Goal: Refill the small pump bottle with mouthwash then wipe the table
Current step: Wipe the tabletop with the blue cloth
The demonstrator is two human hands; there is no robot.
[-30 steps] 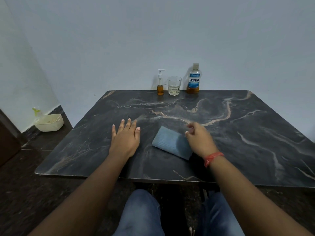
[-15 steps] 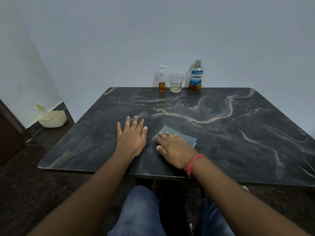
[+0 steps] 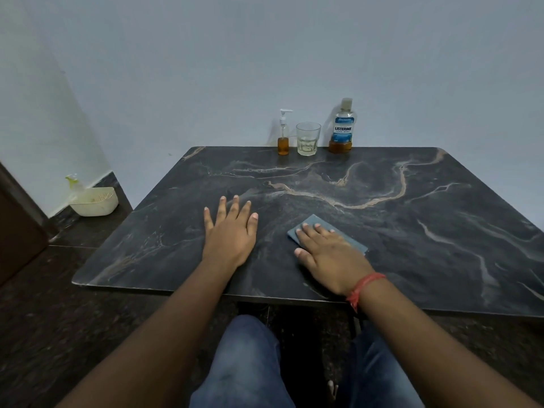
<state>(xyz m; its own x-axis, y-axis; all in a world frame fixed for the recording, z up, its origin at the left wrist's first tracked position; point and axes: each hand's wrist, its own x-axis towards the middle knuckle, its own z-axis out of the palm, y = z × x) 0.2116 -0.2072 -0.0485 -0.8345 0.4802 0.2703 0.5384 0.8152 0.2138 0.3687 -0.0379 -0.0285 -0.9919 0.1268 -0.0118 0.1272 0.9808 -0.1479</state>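
Note:
A folded blue-grey cloth (image 3: 316,222) lies on the dark marble table (image 3: 412,231), near its front middle. My right hand (image 3: 329,257) lies flat on the cloth with straight fingers, pressing it onto the table. To its left, my left hand (image 3: 231,231) rests flat on the bare tabletop, fingers spread. At the table's far edge stand a small pump bottle (image 3: 283,136) with amber liquid in its bottom part, a clear glass (image 3: 308,139), and a mouthwash bottle (image 3: 342,126) with a blue label, its cap on.
The table stands against a pale wall. On the floor at the left, a cream basket (image 3: 95,201) sits beside a spray bottle (image 3: 73,184). A dark door edge is at the far left. My knees are under the table's front edge.
My right hand went from the cloth's right end to lying flat on top of it, and the cloth has slid a little to the right. My left hand stayed flat.

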